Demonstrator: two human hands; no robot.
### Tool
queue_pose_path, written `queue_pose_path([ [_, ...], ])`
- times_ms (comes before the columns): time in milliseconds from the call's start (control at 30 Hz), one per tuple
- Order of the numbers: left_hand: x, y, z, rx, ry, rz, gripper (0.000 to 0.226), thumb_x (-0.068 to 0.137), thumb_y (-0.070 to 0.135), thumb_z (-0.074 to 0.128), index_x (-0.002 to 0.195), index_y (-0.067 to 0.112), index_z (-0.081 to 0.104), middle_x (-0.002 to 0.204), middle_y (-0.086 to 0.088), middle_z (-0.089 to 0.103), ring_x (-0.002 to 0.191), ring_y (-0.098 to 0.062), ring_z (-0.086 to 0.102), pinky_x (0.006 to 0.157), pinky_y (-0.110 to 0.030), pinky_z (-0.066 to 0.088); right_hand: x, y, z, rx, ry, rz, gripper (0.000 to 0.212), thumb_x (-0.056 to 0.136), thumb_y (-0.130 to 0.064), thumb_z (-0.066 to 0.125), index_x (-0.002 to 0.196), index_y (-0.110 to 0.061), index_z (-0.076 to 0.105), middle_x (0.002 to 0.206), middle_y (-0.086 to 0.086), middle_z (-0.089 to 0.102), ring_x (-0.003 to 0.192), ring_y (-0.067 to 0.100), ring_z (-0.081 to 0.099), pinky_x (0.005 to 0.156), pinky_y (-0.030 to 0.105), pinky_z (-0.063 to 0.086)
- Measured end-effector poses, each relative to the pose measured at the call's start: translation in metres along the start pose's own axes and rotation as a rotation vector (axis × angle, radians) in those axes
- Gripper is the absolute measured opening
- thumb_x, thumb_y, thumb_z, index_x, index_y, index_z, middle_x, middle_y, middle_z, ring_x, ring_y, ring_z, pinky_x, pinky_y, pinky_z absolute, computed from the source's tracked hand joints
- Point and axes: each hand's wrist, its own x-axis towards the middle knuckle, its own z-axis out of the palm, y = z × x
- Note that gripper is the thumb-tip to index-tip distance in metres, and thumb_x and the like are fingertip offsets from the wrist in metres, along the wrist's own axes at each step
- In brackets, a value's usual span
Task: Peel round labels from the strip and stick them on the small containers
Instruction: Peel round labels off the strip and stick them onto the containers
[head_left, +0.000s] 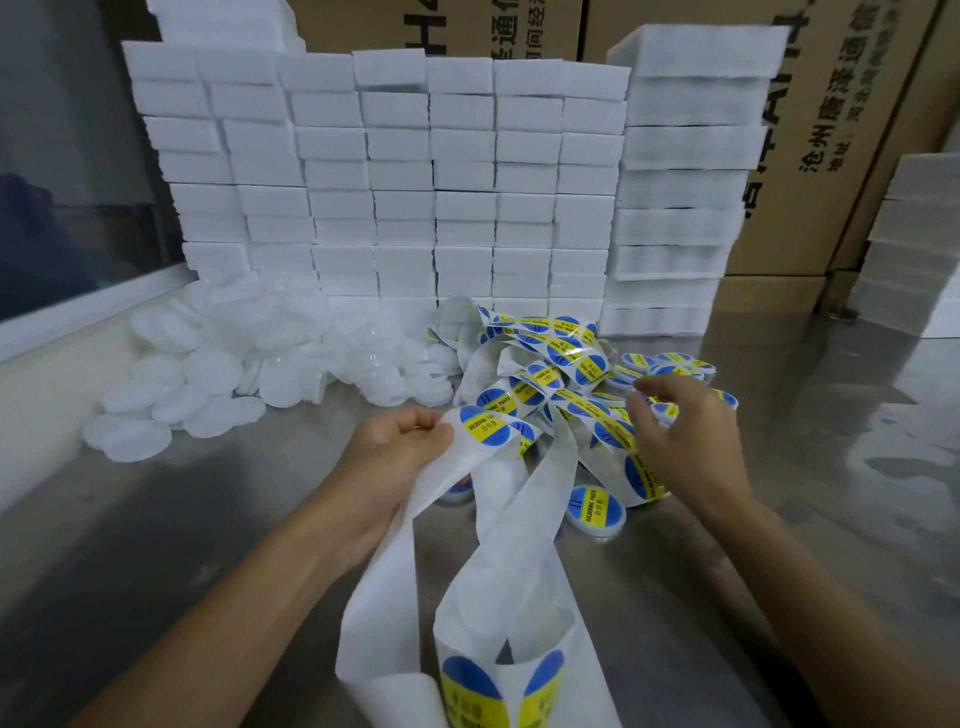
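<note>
**Label strip pinched at centre frame, next label lying just right of the left hand**

Label strip (519, 499) is held near the centre of the frame, its bare white backing pinched between the thumb and curled fingers of the left hand (400, 447). From that pinch the strip's long axis runs two ways: down toward the bottom edge, where the spent backing loops and two more blue-and-yellow labels are seen, and rightward and up into the tangled heap of strip at centre right. The next round label (485, 427) is seated on the strip just beside the left fingertips, on their right side, touching nothing else.

The right hand (680, 436) is seen at centre right over the heap, fingers loosely bent and part spread; whether a label or container is pinched under them cannot be told, as the fingertips are blurred. It lies to the right of the exposed label and near it, so a leftward reach is judged to be what the peel calls for, with the left hand keeping the backing taut.

A labelled container (595, 508) is set on the steel table (156, 545) below the right hand, with more labelled ones at its upper right. Unlabelled white containers (218, 384) are piled at centre left, well apart from the right hand and nearer the left.
</note>
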Motion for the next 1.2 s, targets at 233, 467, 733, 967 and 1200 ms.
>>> queue_pose_path([
  [233,-0.009,-0.006,0.021,-0.075,0.104,0.144,0.004,0.088,0.009,0.067,0.088,0.012,0.070,0.089,-0.015,0.074,0.077,-0.025,0.066,0.078,-0.043,0.053,-0.031,-0.069,0.008,0.221,-0.102,-0.463,0.008,0.087,-0.019,0.071,0.088,-0.012,0.072,0.080,-0.004,0.065,0.075,0.013,0.058,0.068,0.029,0.048],
  [467,-0.011,-0.006,0.022,-0.116,0.007,0.189,0.011,0.084,0.007,0.069,0.095,0.008,0.071,0.089,-0.012,0.076,0.080,-0.022,0.073,0.079,-0.035,0.058,-0.035,-0.073,0.005,0.236,-0.233,-0.529,0.020,0.085,-0.032,0.075,0.087,-0.012,0.075,0.080,-0.004,0.067,0.066,0.010,0.060,0.059,0.031,0.050],
  [733,-0.013,-0.004,0.022,-0.079,-0.094,0.233,0.013,0.082,0.003,0.068,0.088,0.012,0.076,0.089,-0.015,0.075,0.078,-0.023,0.071,0.070,-0.027,0.059,-0.040,-0.077,0.007,0.262,-0.267,-0.566,0.012,0.088,-0.024,0.070,0.092,-0.014,0.076,0.081,-0.004,0.067,0.065,0.003,0.059,0.057,0.027,0.049],
  [967,-0.013,-0.002,0.019,-0.005,-0.067,0.222,0.020,0.085,-0.004,0.066,0.088,0.014,0.075,0.088,-0.009,0.076,0.077,-0.018,0.071,0.072,-0.030,0.059,-0.036,-0.075,0.006,0.297,-0.260,-0.511,0.006,0.086,-0.009,0.069,0.085,-0.012,0.074,0.072,-0.005,0.066,0.062,0.010,0.058,0.056,0.030,0.050],
  [1200,-0.004,0.001,0.002,-0.117,0.023,0.146,0.020,0.083,-0.004,0.067,0.097,0.010,0.072,0.094,-0.009,0.076,0.081,-0.021,0.072,0.071,-0.030,0.060,-0.027,-0.077,0.001,0.742,-0.287,0.201,0.008,0.085,-0.006,0.071,0.077,-0.008,0.073,0.057,0.005,0.062,0.050,0.012,0.053,0.052,0.025,0.046],
])
